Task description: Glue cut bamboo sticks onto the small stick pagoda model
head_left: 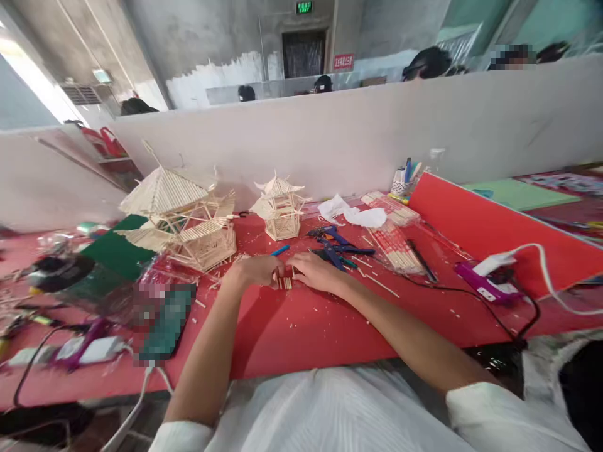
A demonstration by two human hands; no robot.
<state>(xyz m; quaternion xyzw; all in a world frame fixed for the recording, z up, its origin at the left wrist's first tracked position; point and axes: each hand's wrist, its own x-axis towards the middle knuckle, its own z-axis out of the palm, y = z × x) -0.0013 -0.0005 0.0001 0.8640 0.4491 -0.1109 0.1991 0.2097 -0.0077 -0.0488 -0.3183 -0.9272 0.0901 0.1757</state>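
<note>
A little row of short sticks sits on or just over the red counter, in front of the small stick house, right between the fingers of two bare hands. The left hand has its fingers bent in, pinching the row at its left side. The right hand bends its fingers over the other side, but I cannot tell how hard they press. The fingertips and the ends of the sticks are mostly hidden, and the row is too small and blurry to count. A blue thing, partly behind the left hand, is in front of the small stick house. To the right of that house are blue-handled pliers and, farther off, packs of sticks. The big stick house stands to its left. A phone, to its front left, is covered by blurry squares.
</note>
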